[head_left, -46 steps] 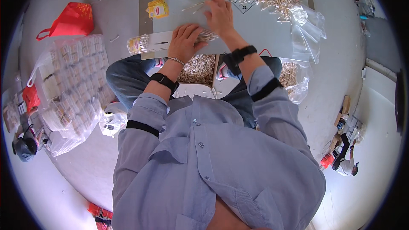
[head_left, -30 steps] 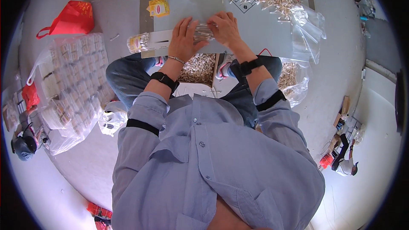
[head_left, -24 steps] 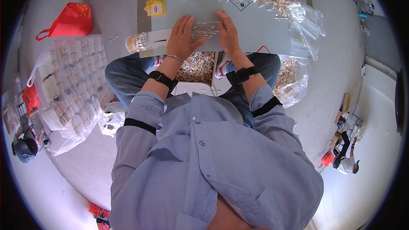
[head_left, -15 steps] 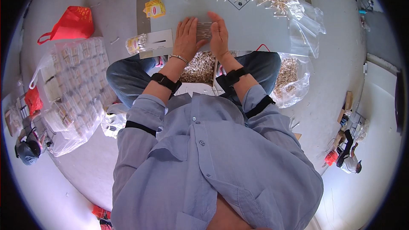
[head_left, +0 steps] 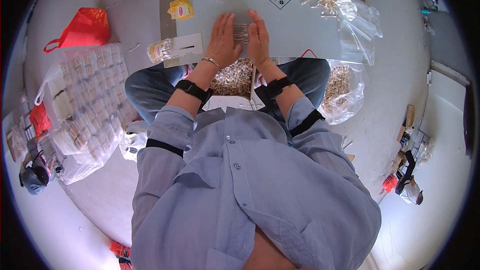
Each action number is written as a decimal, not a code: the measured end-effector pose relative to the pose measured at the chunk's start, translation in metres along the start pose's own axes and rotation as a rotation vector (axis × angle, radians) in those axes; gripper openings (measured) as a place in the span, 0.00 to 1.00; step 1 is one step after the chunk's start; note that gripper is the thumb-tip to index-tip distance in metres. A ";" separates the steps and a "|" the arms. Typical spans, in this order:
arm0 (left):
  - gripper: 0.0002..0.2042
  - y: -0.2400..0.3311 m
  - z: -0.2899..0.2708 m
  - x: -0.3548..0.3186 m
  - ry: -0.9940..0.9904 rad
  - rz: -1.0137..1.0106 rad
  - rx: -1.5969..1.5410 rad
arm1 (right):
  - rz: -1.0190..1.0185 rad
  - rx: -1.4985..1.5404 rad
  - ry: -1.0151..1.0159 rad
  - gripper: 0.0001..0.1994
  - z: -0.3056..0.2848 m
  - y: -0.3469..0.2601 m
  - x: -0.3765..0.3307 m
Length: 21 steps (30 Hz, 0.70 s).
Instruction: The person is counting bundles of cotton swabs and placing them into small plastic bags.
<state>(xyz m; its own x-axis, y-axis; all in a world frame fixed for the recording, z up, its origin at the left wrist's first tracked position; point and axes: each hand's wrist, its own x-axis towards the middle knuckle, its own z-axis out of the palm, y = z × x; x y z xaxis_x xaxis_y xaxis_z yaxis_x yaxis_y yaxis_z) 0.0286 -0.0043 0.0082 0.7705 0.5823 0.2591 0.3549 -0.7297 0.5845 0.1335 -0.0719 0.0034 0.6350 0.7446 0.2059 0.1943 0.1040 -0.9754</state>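
Evening the cotton swabs point(head_left: 240, 33) between my left hand point(head_left: 223, 39) and right hand point(head_left: 258, 39), grips uncurled, I've brought splayed sticks nearly parallel.

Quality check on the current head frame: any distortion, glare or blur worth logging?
Head view: fisheye bending toward black corners; head view: white glare on the clear plastic at the table's right; head view: swabs between left hand and right hand look slightly soft, sticks still distinguishable.

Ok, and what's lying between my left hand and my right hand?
In the head view, a small bunch of cotton swabs lies between your left hand and right hand, on the table.
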 end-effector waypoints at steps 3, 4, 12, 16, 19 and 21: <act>0.33 -0.016 -0.006 -0.005 0.153 -0.029 -0.247 | -0.197 -0.490 -0.042 0.19 -0.012 -0.007 -0.001; 0.32 -0.021 -0.010 -0.009 0.160 -0.098 -0.313 | -0.196 -0.492 -0.042 0.19 -0.015 -0.008 -0.005; 0.21 -0.018 -0.009 -0.019 0.166 -0.060 -0.206 | -0.207 -0.763 -0.050 0.03 -0.019 -0.008 -0.011; 0.15 -0.019 -0.006 -0.020 0.189 0.002 -0.122 | -0.164 -0.819 -0.132 0.02 -0.015 -0.011 0.002; 0.13 -0.017 -0.004 -0.019 0.176 0.033 -0.114 | -0.082 -0.918 -0.250 0.04 -0.016 -0.015 0.010; 0.12 -0.017 -0.004 -0.019 0.175 0.047 -0.098 | 0.010 -0.974 -0.334 0.05 -0.016 -0.019 0.015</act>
<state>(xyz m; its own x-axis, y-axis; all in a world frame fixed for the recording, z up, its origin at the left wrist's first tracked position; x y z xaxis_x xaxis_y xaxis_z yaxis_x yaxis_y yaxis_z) 0.0061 -0.0020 -0.0036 0.6784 0.6080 0.4124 0.2612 -0.7243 0.6381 0.1514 -0.0737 0.0264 0.4285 0.9033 0.0203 0.8066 -0.3724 -0.4590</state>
